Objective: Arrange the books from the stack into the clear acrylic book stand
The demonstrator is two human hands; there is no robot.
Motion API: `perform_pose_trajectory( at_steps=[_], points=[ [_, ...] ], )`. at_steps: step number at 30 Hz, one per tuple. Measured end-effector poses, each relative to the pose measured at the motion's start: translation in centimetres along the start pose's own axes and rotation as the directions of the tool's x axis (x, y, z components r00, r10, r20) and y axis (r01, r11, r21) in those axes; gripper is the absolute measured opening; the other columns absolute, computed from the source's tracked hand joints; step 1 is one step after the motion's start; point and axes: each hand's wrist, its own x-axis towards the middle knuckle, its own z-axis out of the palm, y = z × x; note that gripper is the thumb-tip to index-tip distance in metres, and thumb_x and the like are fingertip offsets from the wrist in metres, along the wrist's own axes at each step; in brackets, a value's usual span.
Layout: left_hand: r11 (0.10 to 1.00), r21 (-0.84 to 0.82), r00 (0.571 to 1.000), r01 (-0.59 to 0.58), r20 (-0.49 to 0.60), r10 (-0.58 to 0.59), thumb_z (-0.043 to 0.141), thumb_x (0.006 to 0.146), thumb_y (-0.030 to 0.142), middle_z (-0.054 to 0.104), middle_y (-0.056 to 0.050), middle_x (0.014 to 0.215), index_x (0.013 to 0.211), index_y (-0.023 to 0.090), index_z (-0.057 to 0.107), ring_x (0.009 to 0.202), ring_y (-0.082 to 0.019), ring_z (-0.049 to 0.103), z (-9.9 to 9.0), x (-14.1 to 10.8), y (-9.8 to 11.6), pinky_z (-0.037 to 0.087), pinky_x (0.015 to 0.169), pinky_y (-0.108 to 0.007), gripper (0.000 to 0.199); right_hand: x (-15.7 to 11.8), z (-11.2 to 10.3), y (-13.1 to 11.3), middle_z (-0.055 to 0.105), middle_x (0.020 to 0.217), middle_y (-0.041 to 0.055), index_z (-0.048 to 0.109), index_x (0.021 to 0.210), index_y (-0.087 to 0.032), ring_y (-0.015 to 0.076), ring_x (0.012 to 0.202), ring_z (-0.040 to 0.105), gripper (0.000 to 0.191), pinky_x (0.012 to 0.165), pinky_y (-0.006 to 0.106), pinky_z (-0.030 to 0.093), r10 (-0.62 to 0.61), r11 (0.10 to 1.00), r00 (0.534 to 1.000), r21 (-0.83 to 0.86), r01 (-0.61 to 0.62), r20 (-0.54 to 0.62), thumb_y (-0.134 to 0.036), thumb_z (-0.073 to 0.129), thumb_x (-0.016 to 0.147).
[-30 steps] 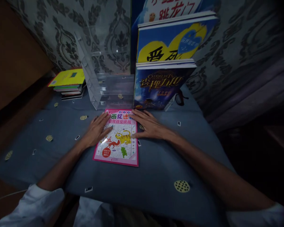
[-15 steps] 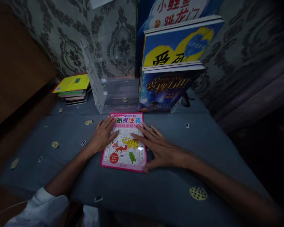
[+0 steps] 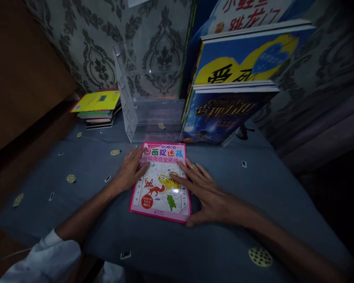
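Note:
A pink-bordered picture book [image 3: 157, 202] lies flat on the cloth-covered table, its cover showing a red fox, a yellow striped tiger and a green shape. Along its left edge rests my left hand [image 3: 131, 169], fingers stretched out and thumb reaching onto the cover. My right hand [image 3: 205, 192] is spread across the right edge. Its fingertips touch the cover by the tiger, while the thumb sits at the lower right corner. Neither hand is wrapped round the book.
Just behind the book stands a clear acrylic rack [image 3: 126, 106]. Its right side holds upright books, including a dark blue one [image 3: 221, 114] and a blue and yellow one [image 3: 247, 55]. A stack of books [image 3: 98, 104] lies at the back left. Patterned wallpaper [image 3: 100, 59] rises behind.
The view has shifted, so the rack and books appear farther right. My left fingers have slid slightly outward, uncovering more of the title. Both hands stay on the book.

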Motion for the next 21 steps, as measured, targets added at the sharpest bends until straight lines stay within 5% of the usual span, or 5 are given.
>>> perform_pose_trajectory(
  at_steps=[11,21],
  points=[
    [0.901,-0.431,0.995,0.051,-0.056,-0.082,0.054,0.097,0.048,0.057,-0.013,0.146,0.143,0.019,0.050,0.135,-0.030,0.052,-0.31,0.35,-0.53,0.040,0.116,-0.046,0.055,-0.50,0.75,0.97,0.002,0.170,0.0140,0.030,0.159,-0.030,0.0448,0.154,0.001,0.114,0.118,0.073,0.018,-0.020,0.999,0.999,-0.026,0.019,-0.050,-0.074,0.078,0.065],
    [0.603,-0.789,0.982,0.118,0.004,-0.188,0.071,0.085,0.053,0.061,-0.013,0.141,0.130,0.020,0.060,0.132,-0.030,0.056,-0.34,0.76,-0.07,0.042,0.114,-0.044,0.057,-0.25,-0.05,0.20,0.002,0.170,0.0152,0.027,0.160,-0.031,0.0456,0.154,0.000,0.115,0.117,0.074,0.016,0.006,1.000,1.000,-0.021,-0.006,-0.005,-0.073,0.078,0.066]
  ],
)
